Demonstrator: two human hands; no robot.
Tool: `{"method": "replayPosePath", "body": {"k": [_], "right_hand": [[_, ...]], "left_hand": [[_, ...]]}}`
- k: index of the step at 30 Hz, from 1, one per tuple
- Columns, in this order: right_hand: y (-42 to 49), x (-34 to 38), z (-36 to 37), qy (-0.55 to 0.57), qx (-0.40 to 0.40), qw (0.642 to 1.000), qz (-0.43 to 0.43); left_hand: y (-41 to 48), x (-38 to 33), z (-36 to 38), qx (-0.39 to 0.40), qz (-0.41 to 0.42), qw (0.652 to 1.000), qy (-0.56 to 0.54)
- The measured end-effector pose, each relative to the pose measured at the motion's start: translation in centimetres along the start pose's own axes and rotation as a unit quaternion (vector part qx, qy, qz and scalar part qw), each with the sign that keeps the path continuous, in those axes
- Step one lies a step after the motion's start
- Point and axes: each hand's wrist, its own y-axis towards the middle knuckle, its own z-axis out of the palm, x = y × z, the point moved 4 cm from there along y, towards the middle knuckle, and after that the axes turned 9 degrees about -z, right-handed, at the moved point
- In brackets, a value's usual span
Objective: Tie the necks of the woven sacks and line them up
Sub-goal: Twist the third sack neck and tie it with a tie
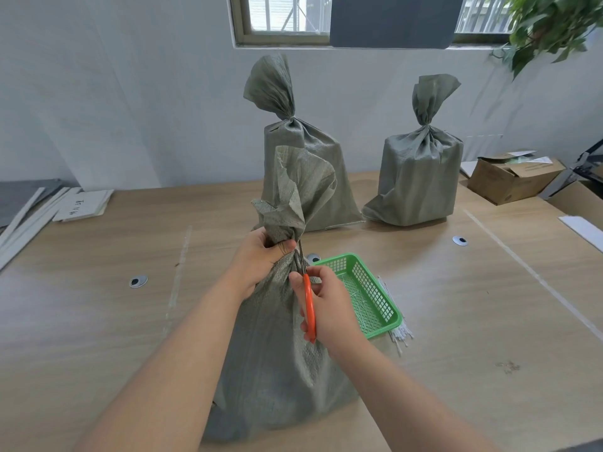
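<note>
A grey-green woven sack stands upright on the wooden table right in front of me. My left hand is clenched around its gathered neck, the loose top fanning out above the fist. My right hand holds orange-handled scissors, their blades pointing up against the neck just below my left hand. Two more sacks stand at the back with cinched necks: a tall sack behind the near one and a shorter sack to its right.
A green plastic basket lies just right of the near sack, with a bundle of white ties along its right side. A cardboard box sits at the back right, flat white boards at the far left, a plant top right.
</note>
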Motion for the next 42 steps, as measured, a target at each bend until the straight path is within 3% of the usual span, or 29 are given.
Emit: {"method": "replayPosePath", "body": {"k": [5,12,16,21,26,30,42], "right_hand": [[-0.2,-0.5,-0.1,0.006,0.0,1.0,-0.015],[-0.3,-4.0,-4.0,-0.16,-0.039,0.983,-0.087],[-0.6,-8.6,-7.8,-0.316,-0.046,0.944,-0.08],[-2.6,-16.5,-11.7,-0.479,0.024,0.877,0.028],[-5.4,-22.7,-14.1,-0.505,0.134,0.839,0.15],[-6.7,-25.0,-14.4,-0.496,0.213,0.818,0.2],[-6.5,-27.7,-12.9,-0.515,0.206,0.808,0.201]], "left_hand": [[0.0,0.5,-0.5,0.0,-0.008,1.0,-0.013],[-0.4,0.5,-0.9,-0.008,-0.013,1.0,0.005],[-0.7,0.5,-1.0,-0.016,-0.031,0.999,-0.005],[-0.8,0.5,-0.8,-0.019,-0.037,0.999,0.001],[-1.0,0.5,-0.8,-0.023,-0.041,0.999,-0.008],[-0.9,0.8,-0.9,-0.031,-0.05,0.998,-0.01],[-0.7,0.9,-1.2,-0.041,-0.052,0.998,-0.018]]}}
